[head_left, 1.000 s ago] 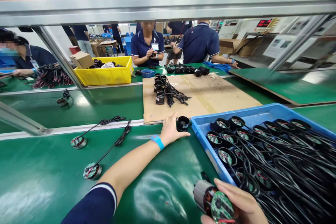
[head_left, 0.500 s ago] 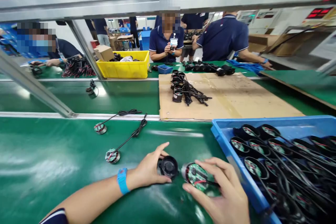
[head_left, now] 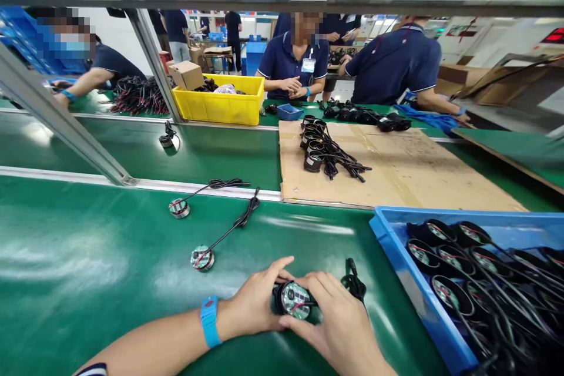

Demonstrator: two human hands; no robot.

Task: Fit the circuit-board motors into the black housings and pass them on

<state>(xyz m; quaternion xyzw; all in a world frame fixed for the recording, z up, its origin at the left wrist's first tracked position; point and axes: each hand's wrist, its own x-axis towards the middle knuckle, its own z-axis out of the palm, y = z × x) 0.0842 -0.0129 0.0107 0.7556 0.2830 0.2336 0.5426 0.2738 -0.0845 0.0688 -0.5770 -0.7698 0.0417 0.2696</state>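
Observation:
My left hand (head_left: 259, 301), with a blue band at the wrist, is closed around a round black housing (head_left: 277, 298). My right hand (head_left: 337, 317) grips a round green circuit-board motor (head_left: 294, 299) with a red wire, pressed up against the housing's open side. How deep the motor sits in it I cannot tell, as my fingers cover the edges. A bundled black cable (head_left: 353, 282) lies just beyond my right hand. To the left rest two similar motors with cables, a nearer one (head_left: 202, 258) and a farther one (head_left: 178, 208).
At right stands a blue tray (head_left: 412, 299) holding several black housings with boards and cables. Beyond, a cardboard sheet (head_left: 396, 179) carries more housings. A yellow bin (head_left: 220, 106) and co-workers (head_left: 293, 64) are across the bench. A metal post (head_left: 79, 129) slants at left.
My right hand has moved left, bringing the motor from beside the black housing to contact with it. The view has shifted slightly. The facing co-worker's hands have come down.

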